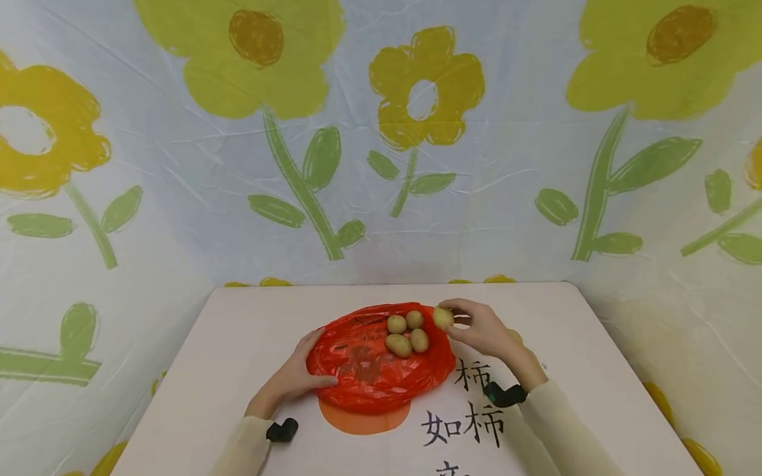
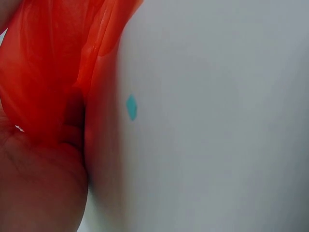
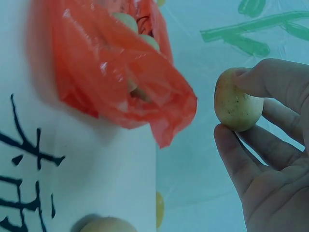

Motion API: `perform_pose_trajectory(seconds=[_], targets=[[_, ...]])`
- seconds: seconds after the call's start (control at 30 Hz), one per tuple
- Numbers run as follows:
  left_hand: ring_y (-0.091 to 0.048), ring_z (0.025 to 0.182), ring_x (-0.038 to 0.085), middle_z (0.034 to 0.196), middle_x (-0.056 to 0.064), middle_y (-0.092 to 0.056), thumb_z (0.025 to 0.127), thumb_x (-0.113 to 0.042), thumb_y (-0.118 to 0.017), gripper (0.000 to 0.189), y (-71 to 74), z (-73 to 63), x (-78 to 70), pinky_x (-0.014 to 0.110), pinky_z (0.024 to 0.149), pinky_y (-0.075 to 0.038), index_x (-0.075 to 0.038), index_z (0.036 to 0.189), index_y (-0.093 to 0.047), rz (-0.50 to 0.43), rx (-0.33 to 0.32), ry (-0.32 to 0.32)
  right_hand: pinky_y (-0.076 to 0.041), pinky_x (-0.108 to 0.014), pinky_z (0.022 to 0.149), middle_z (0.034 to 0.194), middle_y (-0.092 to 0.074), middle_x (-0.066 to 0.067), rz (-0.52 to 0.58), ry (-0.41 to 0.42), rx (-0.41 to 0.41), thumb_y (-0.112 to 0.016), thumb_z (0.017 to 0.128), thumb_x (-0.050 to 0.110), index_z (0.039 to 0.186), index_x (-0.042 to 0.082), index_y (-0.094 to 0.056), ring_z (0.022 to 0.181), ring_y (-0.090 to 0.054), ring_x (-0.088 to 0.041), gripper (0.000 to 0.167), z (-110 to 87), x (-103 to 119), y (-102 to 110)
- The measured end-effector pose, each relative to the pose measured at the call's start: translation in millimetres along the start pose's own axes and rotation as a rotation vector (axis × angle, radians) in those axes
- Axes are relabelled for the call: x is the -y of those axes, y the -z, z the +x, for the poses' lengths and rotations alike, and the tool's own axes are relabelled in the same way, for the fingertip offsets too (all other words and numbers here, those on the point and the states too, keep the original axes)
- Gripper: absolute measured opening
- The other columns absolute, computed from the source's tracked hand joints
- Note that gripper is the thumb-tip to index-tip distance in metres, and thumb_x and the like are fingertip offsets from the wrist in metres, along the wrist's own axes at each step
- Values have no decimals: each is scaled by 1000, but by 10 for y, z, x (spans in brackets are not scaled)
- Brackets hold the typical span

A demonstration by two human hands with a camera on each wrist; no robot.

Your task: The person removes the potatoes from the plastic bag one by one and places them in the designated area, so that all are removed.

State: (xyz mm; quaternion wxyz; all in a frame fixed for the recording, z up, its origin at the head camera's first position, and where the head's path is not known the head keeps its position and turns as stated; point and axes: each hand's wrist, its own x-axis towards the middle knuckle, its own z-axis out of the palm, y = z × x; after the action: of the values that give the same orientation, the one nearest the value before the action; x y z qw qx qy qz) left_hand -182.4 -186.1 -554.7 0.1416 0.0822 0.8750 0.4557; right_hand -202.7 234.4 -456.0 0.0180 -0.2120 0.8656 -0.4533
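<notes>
A red plastic bag [image 1: 357,363] lies spread on the table, its mouth facing right and up. Several potatoes [image 1: 399,345] are grouped in its opening. My left hand [image 1: 297,370] holds the bag's left side, thumb along the front and fingers at the back. In the left wrist view, red plastic [image 2: 43,63] covers part of the fingers. Between thumb and fingertips, my right hand [image 1: 483,329] pinches a potato [image 3: 236,104], raised just right of the bag's mouth. Another potato [image 3: 108,225] sits on the table, mostly hidden behind the right hand in the head view.
The white table [image 1: 238,330] bears black characters [image 1: 464,426] and an orange printed shape [image 1: 364,422] in front of the bag. A flower-patterned cloth [image 1: 506,198] hangs behind and at both sides. Dark bands [image 1: 505,395] circle both wrists.
</notes>
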Motion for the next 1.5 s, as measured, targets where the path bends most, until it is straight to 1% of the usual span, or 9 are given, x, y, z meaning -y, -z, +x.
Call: perform_pose_trajectory(seconds=[0.13, 0.4, 0.7, 0.77, 0.93, 1.0, 1.07, 1.27, 1.5], targets=[[-24, 153, 44, 171, 13, -15, 72, -44, -90, 117, 8, -13, 6, 61, 108, -48, -25, 165, -22, 0, 0, 0, -57, -52, 98, 129, -68, -17, -2, -10, -7, -73, 92, 4, 130, 2, -66, 114, -68, -35, 38, -73, -37, 36], [-24, 154, 45, 171, 13, -15, 73, -44, -90, 117, 7, -11, -29, 62, 109, -47, -25, 165, -21, 2, -8, -1, -58, -49, 97, 126, -69, -16, -8, -68, -53, -74, 92, 5, 129, 2, -67, 111, -69, -32, 38, -245, -139, 91], [-24, 154, 43, 171, 12, -16, 73, -43, -90, 116, -2, -21, -32, 63, 112, -43, -24, 165, -22, -6, -8, -3, -60, -41, 94, 127, -69, -17, -40, -109, -56, -75, 92, 6, 129, 3, -68, 114, -69, -33, 38, -452, -252, 90], [-23, 154, 44, 171, 12, -15, 73, -43, -90, 116, 1, -22, -35, 65, 113, -41, -24, 165, -22, -12, -6, -4, -61, -40, 91, 126, -69, -17, -48, -105, -52, -76, 91, 5, 128, 2, -68, 111, -70, -32, 38, -501, -287, 81], [-22, 155, 44, 171, 13, -15, 73, -43, -90, 117, 8, -24, -40, 67, 115, -38, -24, 165, -22, -19, -1, -2, -63, -39, 85, 117, -72, -15, -56, -16, -55, -75, 87, -4, 122, -1, -70, 101, -72, -31, 36, -589, -385, 54], [-23, 155, 44, 171, 13, -15, 72, -44, -90, 117, 9, -23, -37, 66, 114, -39, -24, 165, -22, -18, -1, -1, -63, -40, 86, 113, -71, -12, -55, -3, -62, -76, 85, -5, 120, -1, -71, 101, -71, -30, 36, -624, -411, 46], [-23, 154, 44, 171, 12, -16, 72, -44, -90, 117, 8, -23, -35, 66, 114, -40, -24, 165, -22, -17, -2, -1, -63, -41, 87, 112, -68, -11, -48, -23, -71, -78, 85, -3, 122, 0, -71, 103, -70, -30, 38, -671, -435, 43], [-23, 154, 43, 171, 12, -16, 73, -43, -90, 116, 8, -21, -23, 65, 114, -40, -24, 165, -23, -13, -7, -5, -61, -43, 90, 125, -67, -18, -23, -108, -86, -79, 85, -1, 127, 0, -69, 107, -71, -32, 43, -793, -513, 28], [-24, 154, 44, 171, 12, -17, 73, -44, -90, 116, 6, -23, -35, 65, 113, -41, -24, 165, -23, 0, -10, -5, -62, -37, 90, 123, -68, -21, -23, -162, -80, -79, 84, -2, 124, -3, -68, 106, -72, -32, 41, -887, -597, -4]])
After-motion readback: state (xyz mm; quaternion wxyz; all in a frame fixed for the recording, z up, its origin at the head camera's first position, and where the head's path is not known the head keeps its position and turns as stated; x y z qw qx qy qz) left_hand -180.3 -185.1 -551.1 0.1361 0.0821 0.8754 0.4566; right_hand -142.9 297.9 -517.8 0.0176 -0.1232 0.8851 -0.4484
